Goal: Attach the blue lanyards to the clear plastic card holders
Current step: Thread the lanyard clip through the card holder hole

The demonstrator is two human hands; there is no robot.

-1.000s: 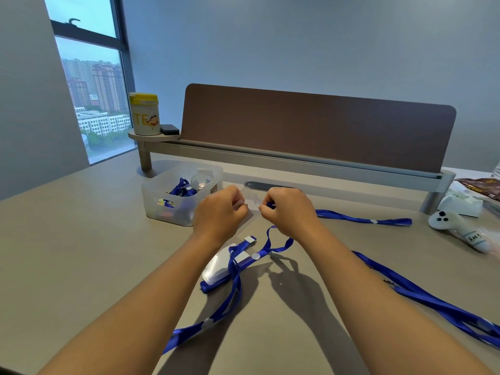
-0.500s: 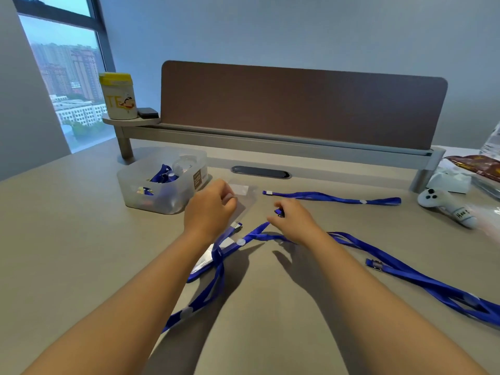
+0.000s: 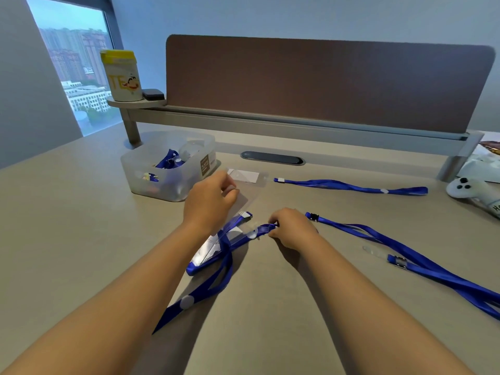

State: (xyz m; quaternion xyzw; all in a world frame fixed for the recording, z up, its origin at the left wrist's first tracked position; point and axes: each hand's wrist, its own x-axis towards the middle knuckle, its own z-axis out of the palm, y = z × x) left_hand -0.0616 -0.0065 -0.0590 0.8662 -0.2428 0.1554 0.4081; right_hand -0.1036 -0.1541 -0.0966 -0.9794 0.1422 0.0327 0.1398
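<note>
Centre frame on the table: left hand curled over a clear card holder, grip unclear; right hand pinches a blue lanyard end; more lanyards lie right.

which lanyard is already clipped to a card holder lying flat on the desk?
The far lanyard, stretched along the desk near the divider: its left end meets the clear card holder. The two on the right end in bare metal clips.
</note>
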